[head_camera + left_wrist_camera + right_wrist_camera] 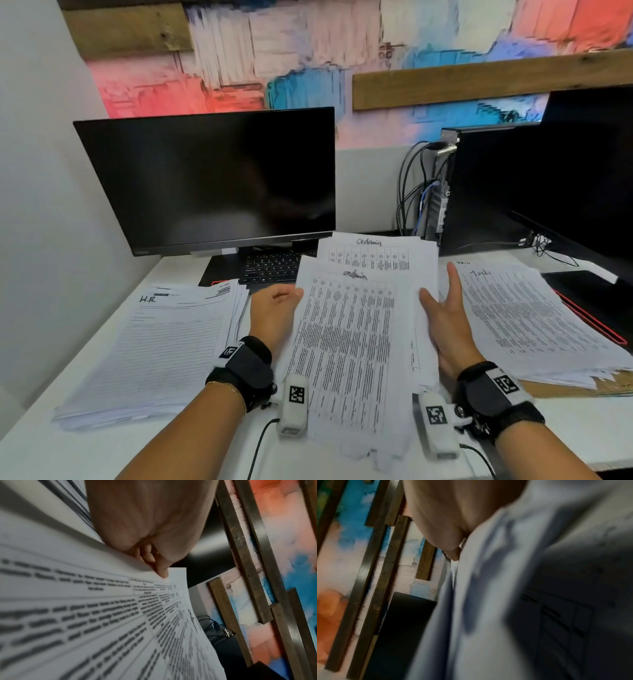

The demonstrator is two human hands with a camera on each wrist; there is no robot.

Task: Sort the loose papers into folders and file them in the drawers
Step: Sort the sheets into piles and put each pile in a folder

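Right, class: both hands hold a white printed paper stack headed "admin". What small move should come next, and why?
Probably tap the white printed admin stack on the white desk to square it. The left hand and right hand grip its side edges, but the sheets sit staggered: a rear sheet pokes above the front one, and the bottom edges are ragged.

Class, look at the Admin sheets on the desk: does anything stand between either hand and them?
Nothing visible does. The left hand pinches the Admin sheets at their left edge, and the right hand holds their right edge, thumb on top.
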